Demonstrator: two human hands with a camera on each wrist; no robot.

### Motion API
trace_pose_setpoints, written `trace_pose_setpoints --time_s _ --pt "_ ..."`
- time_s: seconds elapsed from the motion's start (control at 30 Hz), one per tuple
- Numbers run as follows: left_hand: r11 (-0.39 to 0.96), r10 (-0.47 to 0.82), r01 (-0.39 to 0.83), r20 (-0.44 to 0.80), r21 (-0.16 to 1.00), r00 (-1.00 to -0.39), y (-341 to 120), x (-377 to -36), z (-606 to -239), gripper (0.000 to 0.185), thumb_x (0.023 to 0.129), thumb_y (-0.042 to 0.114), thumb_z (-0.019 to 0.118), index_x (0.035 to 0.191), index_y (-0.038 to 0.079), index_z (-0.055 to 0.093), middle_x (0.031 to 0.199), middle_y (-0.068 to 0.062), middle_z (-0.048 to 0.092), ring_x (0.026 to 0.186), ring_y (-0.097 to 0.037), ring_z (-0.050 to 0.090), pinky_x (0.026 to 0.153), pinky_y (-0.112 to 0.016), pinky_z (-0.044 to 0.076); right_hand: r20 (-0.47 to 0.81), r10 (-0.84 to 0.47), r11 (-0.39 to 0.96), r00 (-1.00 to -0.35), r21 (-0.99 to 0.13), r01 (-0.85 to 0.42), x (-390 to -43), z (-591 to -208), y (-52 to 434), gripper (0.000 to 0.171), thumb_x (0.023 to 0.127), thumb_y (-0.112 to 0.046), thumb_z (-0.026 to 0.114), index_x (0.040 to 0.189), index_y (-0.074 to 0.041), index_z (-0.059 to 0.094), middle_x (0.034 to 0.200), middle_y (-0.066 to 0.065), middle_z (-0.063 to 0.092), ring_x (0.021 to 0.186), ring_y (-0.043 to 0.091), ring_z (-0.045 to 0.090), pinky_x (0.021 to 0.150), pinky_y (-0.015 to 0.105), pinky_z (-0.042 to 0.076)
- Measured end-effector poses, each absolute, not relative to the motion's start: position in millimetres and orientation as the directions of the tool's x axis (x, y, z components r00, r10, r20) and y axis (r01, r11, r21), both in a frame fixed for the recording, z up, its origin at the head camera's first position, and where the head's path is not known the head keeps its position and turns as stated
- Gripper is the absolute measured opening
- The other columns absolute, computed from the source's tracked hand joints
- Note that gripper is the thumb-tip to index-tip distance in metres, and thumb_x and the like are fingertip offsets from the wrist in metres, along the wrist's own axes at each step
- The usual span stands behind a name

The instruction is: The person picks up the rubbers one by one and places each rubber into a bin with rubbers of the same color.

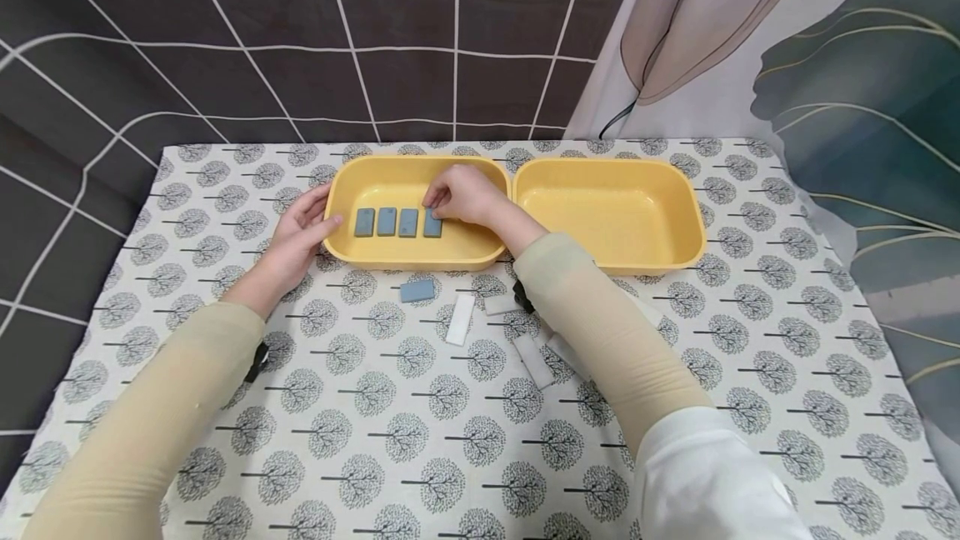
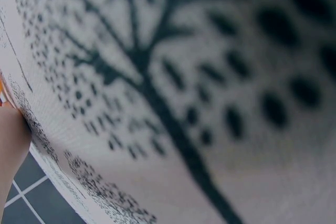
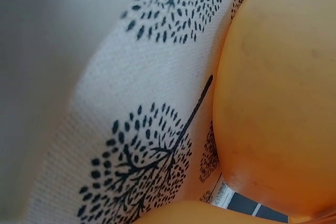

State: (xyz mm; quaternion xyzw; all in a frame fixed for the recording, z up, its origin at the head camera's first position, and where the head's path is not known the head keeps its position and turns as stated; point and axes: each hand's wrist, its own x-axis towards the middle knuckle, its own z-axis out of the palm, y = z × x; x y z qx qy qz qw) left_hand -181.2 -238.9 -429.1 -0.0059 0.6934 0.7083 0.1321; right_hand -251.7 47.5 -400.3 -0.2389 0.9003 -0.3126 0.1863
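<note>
Two yellow bins stand side by side in the head view. My left hand (image 1: 296,236) holds the end of the left yellow bin (image 1: 408,261), thumb over the rim and fingers along the outside. Inside it, three blue-grey blocks (image 1: 386,222) lie in a row. My right hand (image 1: 468,194) reaches in over the back of the bin and pinches the top of a fourth-in-line blue-grey block (image 1: 432,226), slightly apart from that row. Another blue-grey block (image 1: 417,291) lies on the cloth in front. The left wrist view catches just the edge of the left hand (image 2: 13,142).
The right yellow bin (image 1: 609,227) touches the left one. Several white and pale grey blocks (image 1: 461,319) lie on the tree-patterned cloth (image 1: 420,407), some partly hidden under my right forearm. A dark tiled curtain (image 1: 405,15) hangs behind. Bin wall (image 3: 273,93) fills the right wrist view's right side.
</note>
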Motion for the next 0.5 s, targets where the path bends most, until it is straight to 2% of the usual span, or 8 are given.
trace_pose_setpoints --time_s 0.27,0.5 --pt "0.003 0.176 -0.194 -0.191 0.981 -0.966 -239.3 -180.9 -428.4 0.07 0.105 0.0 0.054 0.167 0.004 0.023 0.177 -0.019 0.018 0.164 -0.035 0.023 0.129 -0.028 0.035 -0.188 -0.541 0.693 -0.82 -0.653 -0.307 -251.1 -399.8 46.9 0.02 0.093 -0.003 0.079 0.113 -0.003 0.079 0.112 0.013 0.08 0.103 0.022 0.074 0.094 0.025 0.062" --pt "-0.007 0.179 -0.191 -0.186 0.982 -0.966 -238.7 -180.9 -429.0 0.068 0.105 0.0 0.054 0.167 0.004 0.025 0.176 -0.019 0.021 0.163 -0.034 0.026 0.128 -0.026 0.038 -0.164 -0.536 0.642 -0.828 -0.717 -0.273 -250.3 -399.4 48.3 0.022 0.092 0.001 0.078 0.114 0.0 0.077 0.113 0.016 0.079 0.104 0.025 0.075 0.094 0.026 0.063"
